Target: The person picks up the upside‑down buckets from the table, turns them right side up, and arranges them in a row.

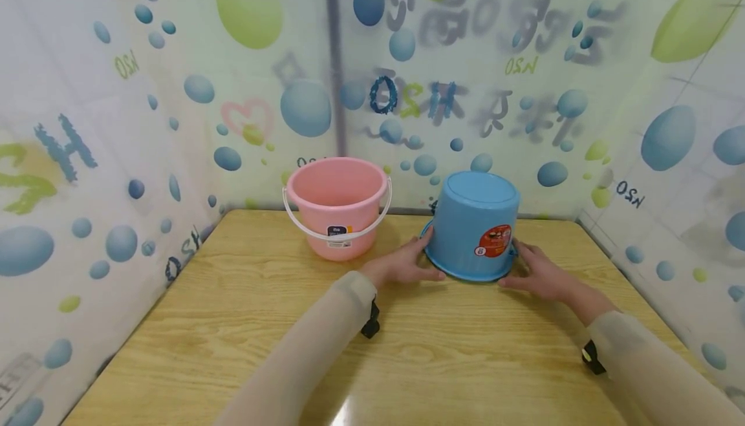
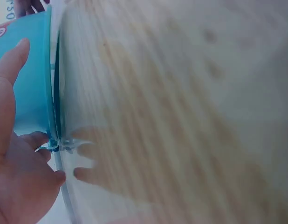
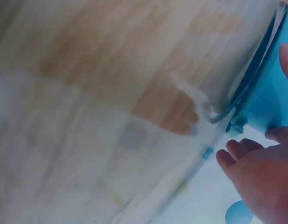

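Note:
A light blue bucket stands upside down on the wooden table, base up, with a red label on its side. At its left side is my left hand, the fingers against the wall by the rim and the thumb pointing along the front. On the opposite side, my right hand has its fingers near the rim and handle joint, with the thumb low at the front. In the left wrist view, the bucket's rim faces the tabletop. The right wrist view shows loosely bent fingers near the rim.
A pink bucket with a white handle stands upright, left of the blue one. Behind the wooden table hangs a patterned curtain, with similar patterned sheets at both sides.

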`<state>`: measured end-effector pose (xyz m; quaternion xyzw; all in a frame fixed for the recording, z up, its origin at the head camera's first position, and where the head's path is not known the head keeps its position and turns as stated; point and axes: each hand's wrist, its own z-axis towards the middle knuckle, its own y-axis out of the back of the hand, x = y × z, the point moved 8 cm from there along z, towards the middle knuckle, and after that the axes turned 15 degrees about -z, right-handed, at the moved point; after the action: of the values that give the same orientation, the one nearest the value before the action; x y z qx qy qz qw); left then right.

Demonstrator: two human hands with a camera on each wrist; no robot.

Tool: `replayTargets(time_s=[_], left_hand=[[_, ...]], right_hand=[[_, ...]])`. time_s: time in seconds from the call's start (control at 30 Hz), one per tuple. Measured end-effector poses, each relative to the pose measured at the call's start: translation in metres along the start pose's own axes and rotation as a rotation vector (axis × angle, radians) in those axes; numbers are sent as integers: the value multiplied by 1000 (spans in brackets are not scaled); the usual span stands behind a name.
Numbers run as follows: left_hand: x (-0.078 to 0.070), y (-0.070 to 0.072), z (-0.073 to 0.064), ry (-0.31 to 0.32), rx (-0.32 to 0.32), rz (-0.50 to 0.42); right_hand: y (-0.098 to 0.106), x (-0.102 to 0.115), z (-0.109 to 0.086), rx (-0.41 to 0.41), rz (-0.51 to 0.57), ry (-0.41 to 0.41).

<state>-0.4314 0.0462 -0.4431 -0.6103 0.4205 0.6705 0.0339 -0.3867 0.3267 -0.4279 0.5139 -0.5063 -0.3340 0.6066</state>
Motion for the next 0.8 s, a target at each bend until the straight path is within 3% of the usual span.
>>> replayTargets(time_s=[0.2, 0.37, 0.6, 0.8], left_hand=[[-7, 7, -3, -108, -43, -28], [-13, 11, -8, -155, -60, -99], [-17, 18, -13, -204, -105, -146], [-19, 26, -20, -232, -135, -215]], right_hand=[[12, 7, -3, -106, 98, 49], [20, 10, -7, -160, 131, 35], [26, 13, -13, -159, 145, 15], [27, 22, -20, -169, 181, 82]])
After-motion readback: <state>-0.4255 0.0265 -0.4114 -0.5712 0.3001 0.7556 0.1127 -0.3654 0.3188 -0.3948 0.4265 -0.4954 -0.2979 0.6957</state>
